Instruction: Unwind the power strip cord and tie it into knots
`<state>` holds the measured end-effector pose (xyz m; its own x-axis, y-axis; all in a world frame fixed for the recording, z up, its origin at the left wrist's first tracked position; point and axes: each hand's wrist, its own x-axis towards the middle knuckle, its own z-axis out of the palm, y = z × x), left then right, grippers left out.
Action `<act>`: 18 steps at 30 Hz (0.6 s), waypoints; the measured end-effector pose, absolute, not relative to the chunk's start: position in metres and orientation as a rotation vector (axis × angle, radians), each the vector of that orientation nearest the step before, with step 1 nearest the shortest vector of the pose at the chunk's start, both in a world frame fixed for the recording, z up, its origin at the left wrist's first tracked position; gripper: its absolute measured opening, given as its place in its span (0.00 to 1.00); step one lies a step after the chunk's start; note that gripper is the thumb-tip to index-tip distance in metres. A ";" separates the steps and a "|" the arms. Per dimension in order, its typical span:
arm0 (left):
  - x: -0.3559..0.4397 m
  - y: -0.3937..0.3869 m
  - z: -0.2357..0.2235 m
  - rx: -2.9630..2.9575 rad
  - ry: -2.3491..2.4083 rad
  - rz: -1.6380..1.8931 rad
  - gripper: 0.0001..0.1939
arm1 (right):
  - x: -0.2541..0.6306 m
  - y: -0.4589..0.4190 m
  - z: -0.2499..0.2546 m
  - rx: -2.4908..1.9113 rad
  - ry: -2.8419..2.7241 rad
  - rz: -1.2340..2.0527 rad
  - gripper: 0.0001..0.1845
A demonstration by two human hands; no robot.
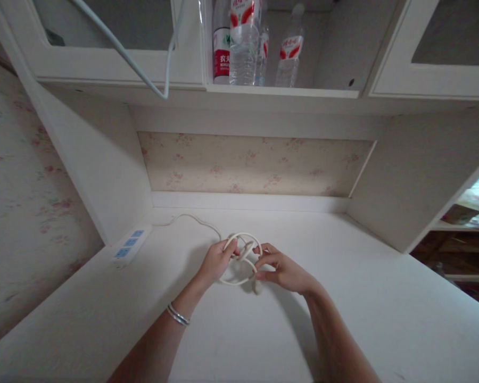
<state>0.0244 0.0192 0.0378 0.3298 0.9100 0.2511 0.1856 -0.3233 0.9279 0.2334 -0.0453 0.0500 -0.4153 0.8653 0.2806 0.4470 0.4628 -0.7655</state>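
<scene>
A cream power cord is looped into a loose coil above the white desk. My left hand grips the coil's left side with closed fingers; a silver bracelet sits on that wrist. My right hand pinches the right side of the coil, fingers curled round the cord. The cord's plug end hangs just below the coil, near the desk. The rest of the cord trails back left to a white power strip with blue sockets, lying by the left wall of the alcove.
Above, an open shelf holds several plastic water bottles with red labels. Cabinet doors flank it, and a white cable hangs in front of the left one. Shelves with clutter show at the right edge.
</scene>
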 end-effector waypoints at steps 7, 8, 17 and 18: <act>0.027 0.023 0.031 1.613 0.967 1.064 0.24 | 0.211 -0.048 0.044 -1.233 -1.922 0.288 0.09; 0.028 0.023 0.029 1.613 0.954 1.058 0.24 | 0.208 -0.049 0.046 -1.209 -1.954 0.246 0.09; 0.026 0.025 0.034 1.875 0.997 1.230 0.17 | 0.211 -0.049 0.079 -1.158 -2.323 0.211 0.13; 0.025 0.024 0.035 1.907 0.990 1.232 0.17 | 0.216 -0.050 0.084 -1.187 -2.297 0.287 0.14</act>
